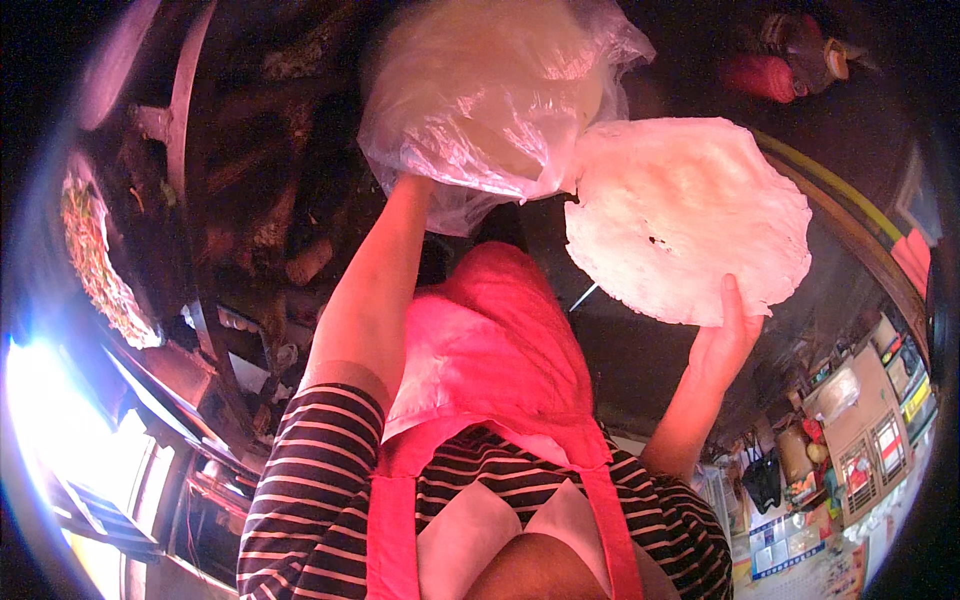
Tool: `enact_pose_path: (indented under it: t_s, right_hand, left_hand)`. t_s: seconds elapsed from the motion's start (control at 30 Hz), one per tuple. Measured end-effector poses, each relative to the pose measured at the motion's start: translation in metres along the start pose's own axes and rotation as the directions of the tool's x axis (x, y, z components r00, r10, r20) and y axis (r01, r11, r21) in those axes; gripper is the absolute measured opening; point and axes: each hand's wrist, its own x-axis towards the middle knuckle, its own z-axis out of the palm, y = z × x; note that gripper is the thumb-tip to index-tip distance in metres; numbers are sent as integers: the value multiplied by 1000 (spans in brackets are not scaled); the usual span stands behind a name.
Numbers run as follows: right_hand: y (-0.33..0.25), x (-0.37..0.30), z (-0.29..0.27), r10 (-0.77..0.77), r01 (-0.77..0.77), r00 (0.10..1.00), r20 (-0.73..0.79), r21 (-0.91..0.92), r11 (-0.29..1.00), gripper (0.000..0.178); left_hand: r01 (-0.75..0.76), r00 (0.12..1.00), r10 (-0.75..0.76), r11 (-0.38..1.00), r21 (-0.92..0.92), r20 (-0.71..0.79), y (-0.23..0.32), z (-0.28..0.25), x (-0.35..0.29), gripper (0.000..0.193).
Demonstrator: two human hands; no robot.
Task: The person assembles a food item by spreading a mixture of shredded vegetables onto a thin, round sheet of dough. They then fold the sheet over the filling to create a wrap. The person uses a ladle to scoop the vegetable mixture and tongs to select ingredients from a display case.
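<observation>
A large round flatbread (pixel 690 215), pale with a small dark-edged hole, is held up at the right. My right hand (pixel 728 325) grips its near edge, with one finger lying over the top. At the upper middle hangs a clear plastic bag (pixel 480 110) with pale, rounded, flat contents showing through. My left hand (pixel 412 188) reaches up into or behind the bag's lower left edge. Its fingers are hidden by the plastic, so their grip does not show. The flatbread's left edge overlaps or touches the bag's right side.
A curved rim with a yellow edge (pixel 830 180) runs along the right. Reddish containers (pixel 770 75) stand in the dark at the upper right. Chopped stringy bits (pixel 100 265) lie at the far left. Shelved goods (pixel 860 430) fill the lower right; a red apron (pixel 490 350) covers my front.
</observation>
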Motion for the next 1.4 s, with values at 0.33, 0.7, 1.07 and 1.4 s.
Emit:
enact_pose_path:
  t_s: [0.33, 0.7, 1.07, 1.4]
  right_hand:
    - [-61, 22, -9, -117, 115, 980, -160, -19, 993, 34]
    - [-152, 85, 27, -345, 335, 926, 154, 84, 938, 43]
    - [-117, 127, 110, -68, -42, 865, 497, 208, 977, 25]
    - [1, 115, 186, 283, -550, 708, 647, 254, 795, 24]
  left_hand:
    - [254, 941, -36, 734, -630, 337, 42, 39, -66, 36]
    - [600, 723, -303, 721, -347, 621, 103, 41, -252, 38]
    - [560, 777, -261, 703, -439, 573, 217, -57, -313, 52]
    - [520, 853, -352, 533, -667, 384, 203, -87, -349, 56]
